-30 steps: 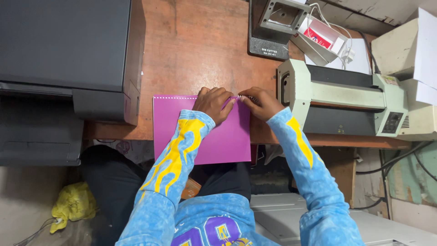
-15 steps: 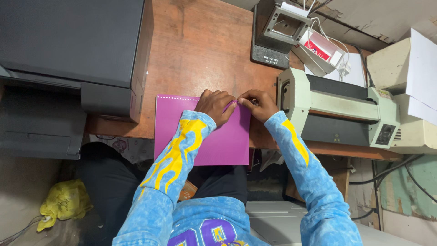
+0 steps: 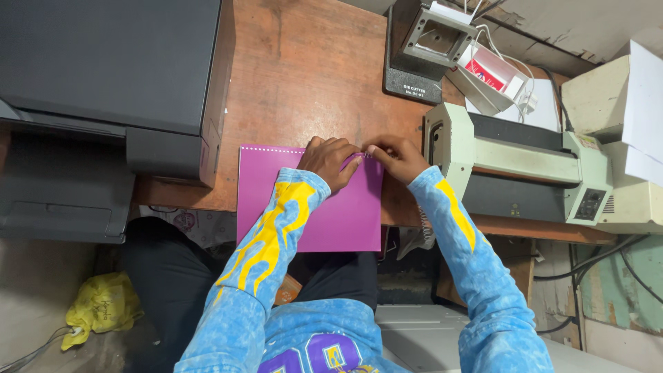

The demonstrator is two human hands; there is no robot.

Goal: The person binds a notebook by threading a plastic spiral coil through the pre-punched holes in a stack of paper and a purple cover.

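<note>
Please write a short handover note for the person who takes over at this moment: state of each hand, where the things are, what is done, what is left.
Left hand: resting on the purple booklet, fingers bent at its top edge near the right corner.
Right hand: pinching at that same corner, where the white spiral binding ends.
Booklet: flat on the wooden table, its lower part hanging over the table's near edge, between the black printer and the cream laminator.
Done: the spiral shows along the top edge.
Left: the right end, under the fingers, is hidden; check it.
</note>
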